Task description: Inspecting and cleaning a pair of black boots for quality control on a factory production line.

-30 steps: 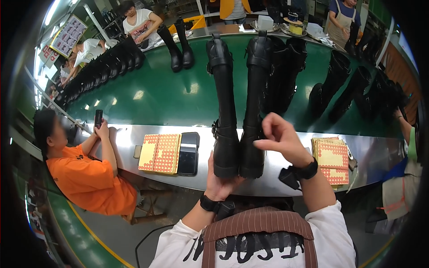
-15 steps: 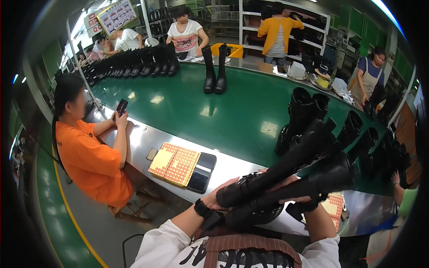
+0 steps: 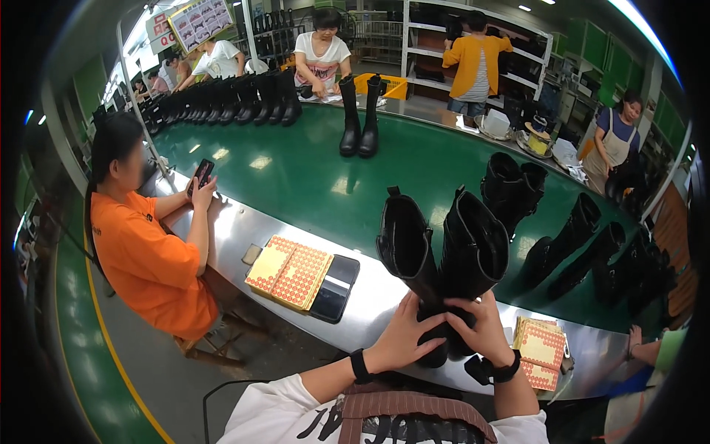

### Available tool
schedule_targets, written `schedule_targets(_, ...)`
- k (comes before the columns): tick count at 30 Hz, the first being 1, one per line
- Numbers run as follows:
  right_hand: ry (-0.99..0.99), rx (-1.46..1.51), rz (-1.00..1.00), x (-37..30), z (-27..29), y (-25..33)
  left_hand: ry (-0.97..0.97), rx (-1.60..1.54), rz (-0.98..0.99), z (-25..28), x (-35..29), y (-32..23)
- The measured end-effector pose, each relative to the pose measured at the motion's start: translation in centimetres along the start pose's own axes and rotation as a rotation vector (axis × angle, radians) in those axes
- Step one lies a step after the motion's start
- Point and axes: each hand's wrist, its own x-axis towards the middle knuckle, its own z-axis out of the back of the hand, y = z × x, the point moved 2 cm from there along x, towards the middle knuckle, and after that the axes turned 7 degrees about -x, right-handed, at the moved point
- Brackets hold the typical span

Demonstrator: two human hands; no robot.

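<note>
A pair of tall black boots stands upright in front of me at the near edge of the metal counter, the left boot (image 3: 407, 255) and the right boot (image 3: 472, 255) side by side with their open tops facing up. My left hand (image 3: 403, 337) is wrapped round the lower shaft of the left boot. Around the right boot closes my right hand (image 3: 479, 325). Both thumbs lie across the near side and almost meet; most other fingers are hidden behind the leather. Each wrist wears a black band, and a dark object hangs by the right one.
Sticker sheets (image 3: 288, 270) lie beside a black tray (image 3: 336, 288) on the steel counter (image 3: 377, 303), with more sheets (image 3: 538, 351) at right. Other boots (image 3: 510, 189) stand on the green belt (image 3: 288, 163). A person in orange (image 3: 151, 244) holds a phone at left.
The boots have swung from lying tilted across my forearms to upright, their tops now nearer the middle. My hands have shifted to the near side of the shafts.
</note>
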Motion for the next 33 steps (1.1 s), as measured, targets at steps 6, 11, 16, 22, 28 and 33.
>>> schedule_targets(6,-0.041,0.71,-0.602,-3.4,-1.5,-7.3,-0.118,0.098,0.081,-0.4,1.9,-0.7)
schedule_targets(11,0.292,0.598,-0.434,-5.6,-5.7,-6.5,-0.159,0.058,0.336,0.5,3.0,-1.2)
schedule_targets(16,0.36,0.58,-0.159,-4.8,-4.5,-5.0,-0.272,0.22,0.364,2.8,3.6,0.6)
schedule_targets(22,-0.039,0.921,-0.521,-2.0,-4.4,-8.0,-0.306,0.128,0.405,4.6,6.7,3.0)
schedule_targets(28,-0.228,1.134,-0.782,-2.9,-4.5,-11.4,-0.449,0.201,0.337,5.7,19.4,12.3)
schedule_targets(33,-0.227,1.185,-0.795,-3.4,-5.1,-13.2,-0.536,0.354,0.529,4.1,34.8,22.1)
